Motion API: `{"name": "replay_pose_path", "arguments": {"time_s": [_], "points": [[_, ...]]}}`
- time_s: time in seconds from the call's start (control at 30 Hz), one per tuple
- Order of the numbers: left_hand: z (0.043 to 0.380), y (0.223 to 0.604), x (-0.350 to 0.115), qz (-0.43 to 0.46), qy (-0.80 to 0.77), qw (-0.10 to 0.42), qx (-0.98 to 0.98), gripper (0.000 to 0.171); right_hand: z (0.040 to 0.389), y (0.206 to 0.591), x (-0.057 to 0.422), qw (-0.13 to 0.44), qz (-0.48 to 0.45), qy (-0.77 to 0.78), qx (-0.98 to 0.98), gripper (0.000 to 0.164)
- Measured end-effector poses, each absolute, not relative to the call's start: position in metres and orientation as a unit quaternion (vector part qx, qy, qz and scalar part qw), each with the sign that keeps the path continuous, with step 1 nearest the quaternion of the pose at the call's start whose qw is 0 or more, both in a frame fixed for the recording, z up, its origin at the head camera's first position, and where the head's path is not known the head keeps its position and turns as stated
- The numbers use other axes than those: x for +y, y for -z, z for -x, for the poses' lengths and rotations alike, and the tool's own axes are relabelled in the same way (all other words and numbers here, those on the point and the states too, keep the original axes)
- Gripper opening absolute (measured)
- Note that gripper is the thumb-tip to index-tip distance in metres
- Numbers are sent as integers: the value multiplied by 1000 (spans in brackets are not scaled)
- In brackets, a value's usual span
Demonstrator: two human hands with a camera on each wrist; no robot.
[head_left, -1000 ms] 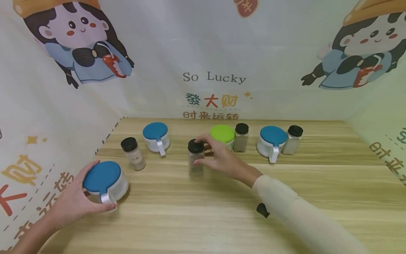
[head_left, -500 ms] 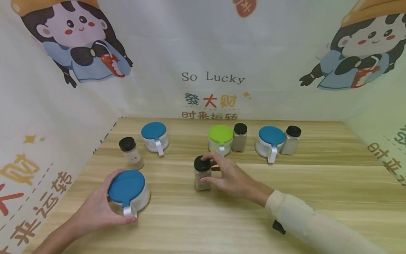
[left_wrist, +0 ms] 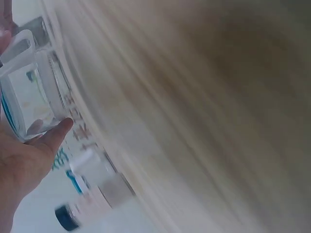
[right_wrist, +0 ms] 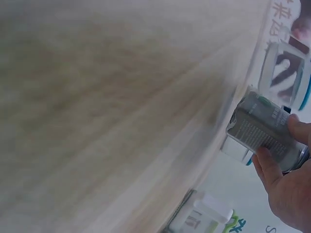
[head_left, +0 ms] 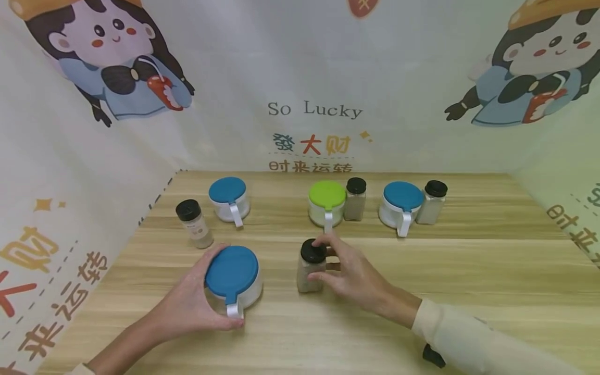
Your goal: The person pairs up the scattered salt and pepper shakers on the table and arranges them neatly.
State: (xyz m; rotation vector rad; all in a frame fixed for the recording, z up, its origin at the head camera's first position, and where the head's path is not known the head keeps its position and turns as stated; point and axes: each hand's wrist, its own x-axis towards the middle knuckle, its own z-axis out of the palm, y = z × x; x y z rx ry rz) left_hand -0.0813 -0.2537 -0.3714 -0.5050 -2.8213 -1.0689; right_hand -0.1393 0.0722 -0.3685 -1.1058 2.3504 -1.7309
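Note:
My left hand grips a seasoning jar with a blue lid and a clear body, the thumb near its white handle. In the left wrist view the jar's clear body shows from the side, close over the table. Just right of it in the head view, my right hand holds a square spice bottle with a black cap, thumb and fingers around its side. The right wrist view shows printed text on the back of this spice bottle. A gap separates jar and bottle.
Behind the hands stand a round spice shaker, two more blue-lidded jars, a green-lidded jar and two black-capped bottles. A small black object lies by the right sleeve. Printed cloth walls the table.
My left hand has moved right with the blue-lidded jar. The right hand has brought the spice bottle nearer and slightly right, away from the green-lidded jar, which is now in full view.

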Motion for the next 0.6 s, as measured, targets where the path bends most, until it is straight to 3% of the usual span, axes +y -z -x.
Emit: {"name": "replay_pose_path", "arguments": {"time_s": [0.6], "points": [[92, 374, -192, 199, 372, 13, -907, 129, 128, 374, 87, -15, 366, 533, 763, 58]]}}
